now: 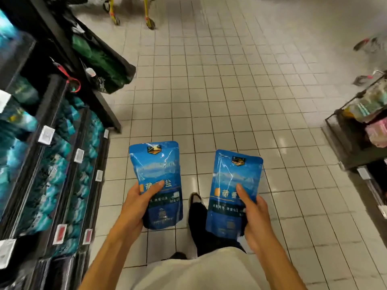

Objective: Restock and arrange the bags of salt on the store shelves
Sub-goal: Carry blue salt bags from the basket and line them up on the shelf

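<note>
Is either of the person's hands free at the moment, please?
No, the left hand grips one blue salt bag and the right hand grips another blue salt bag.

left blue salt bag (156,181) reads "藏", a covered character, then "盐". right blue salt bag (234,191) shows "藏青". smaller print and shelf price tags (46,135) too blurred to read.

We hold one salt bag (156,181) in our left hand (136,208) and another bag (233,191) in our right hand (254,222), side by side above the floor (230,91). Stocked shelves (52,155) stand left; a cart (360,132) stands right.
</note>
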